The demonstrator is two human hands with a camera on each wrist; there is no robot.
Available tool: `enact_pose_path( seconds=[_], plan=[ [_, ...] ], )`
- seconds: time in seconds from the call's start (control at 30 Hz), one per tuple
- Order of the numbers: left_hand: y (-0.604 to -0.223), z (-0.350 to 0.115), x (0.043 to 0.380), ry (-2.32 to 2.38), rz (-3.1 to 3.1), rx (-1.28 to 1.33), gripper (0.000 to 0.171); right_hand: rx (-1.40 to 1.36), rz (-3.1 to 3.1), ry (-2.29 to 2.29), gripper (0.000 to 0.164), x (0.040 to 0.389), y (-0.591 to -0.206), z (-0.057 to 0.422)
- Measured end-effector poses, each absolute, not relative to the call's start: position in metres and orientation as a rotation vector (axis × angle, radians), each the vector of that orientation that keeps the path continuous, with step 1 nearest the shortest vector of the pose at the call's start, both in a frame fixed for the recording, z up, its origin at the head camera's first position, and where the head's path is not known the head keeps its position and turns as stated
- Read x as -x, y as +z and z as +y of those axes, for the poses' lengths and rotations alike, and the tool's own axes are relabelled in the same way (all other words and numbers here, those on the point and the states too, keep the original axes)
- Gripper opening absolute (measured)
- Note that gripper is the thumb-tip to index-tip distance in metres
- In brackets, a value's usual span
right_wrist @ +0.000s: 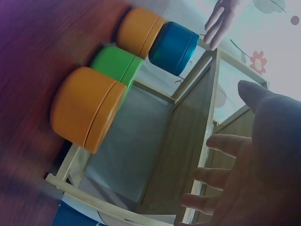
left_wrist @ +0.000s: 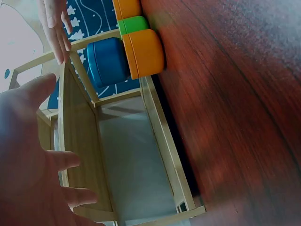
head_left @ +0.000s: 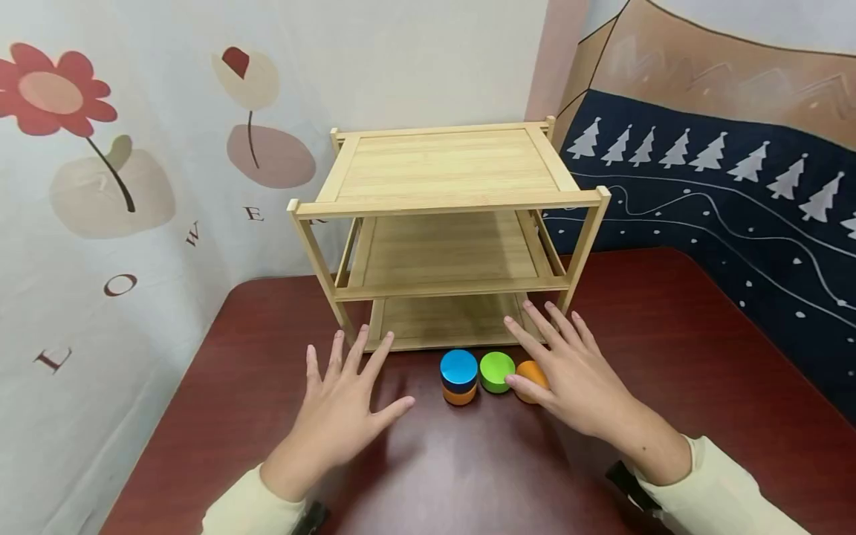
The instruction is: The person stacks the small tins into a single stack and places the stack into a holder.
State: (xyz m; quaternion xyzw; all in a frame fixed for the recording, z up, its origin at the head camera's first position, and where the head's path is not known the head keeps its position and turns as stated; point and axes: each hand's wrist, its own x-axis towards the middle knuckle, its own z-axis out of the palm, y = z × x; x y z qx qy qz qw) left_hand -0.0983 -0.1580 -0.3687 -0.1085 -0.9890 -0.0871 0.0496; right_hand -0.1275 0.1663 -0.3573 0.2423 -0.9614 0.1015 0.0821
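My left hand (head_left: 341, 409) hovers over the table left of the jars, its fingers spread and holding nothing. On the other side, my right hand (head_left: 578, 375) is spread too and overlaps part of an orange jar (head_left: 530, 374) in the head view. Beside that jar stands a green jar (head_left: 496, 373). Further left, a blue jar (head_left: 458, 369) sits stacked on another orange jar (head_left: 459, 397). In the right wrist view the near orange jar (right_wrist: 87, 108) shows a lid seam, and the green jar (right_wrist: 115, 66) stands right behind it.
A three-tier wooden shelf (head_left: 455, 202) stands behind the jars, its lowest board (head_left: 455, 319) close to the table. The dark red table (head_left: 669, 334) reaches the printed wall cloths at the left (head_left: 167, 186) and right (head_left: 722, 186).
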Motion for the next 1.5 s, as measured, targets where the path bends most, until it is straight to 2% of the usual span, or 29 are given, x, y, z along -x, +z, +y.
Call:
enact_pose_path(
  seconds=[0.6, 0.7, 0.83, 0.97, 1.27, 1.5],
  plan=[
    [-0.367, -0.158, 0.099, -0.313, -2.999, 0.339, 0.085, -0.715, -2.854, 0.353, 0.075, 0.123, -0.359, 0.161],
    [-0.368, -0.152, 0.099, -0.452, -2.983, 0.338, 0.077, -0.733, -2.747, 0.469, 0.065, 0.121, -0.36, 0.161],
    [-0.372, -0.141, 0.104, -0.718, -2.949, 0.34, 0.061, -0.762, -2.58, 0.638, 0.043, 0.121, -0.362, 0.159],
    [-0.377, -0.128, 0.113, -0.918, -2.92, 0.398, 0.052, -0.767, -2.506, 0.703, 0.034, 0.123, -0.363, 0.157],
    [-0.389, -0.114, 0.125, -0.987, -3.001, 0.576, 0.058, -0.766, -2.511, 0.705, 0.032, 0.125, -0.369, 0.158],
    [-0.397, -0.112, 0.131, -0.974, -2.993, 0.605, 0.059, -0.78, -2.557, 0.671, 0.032, 0.129, -0.372, 0.159]
  ],
)
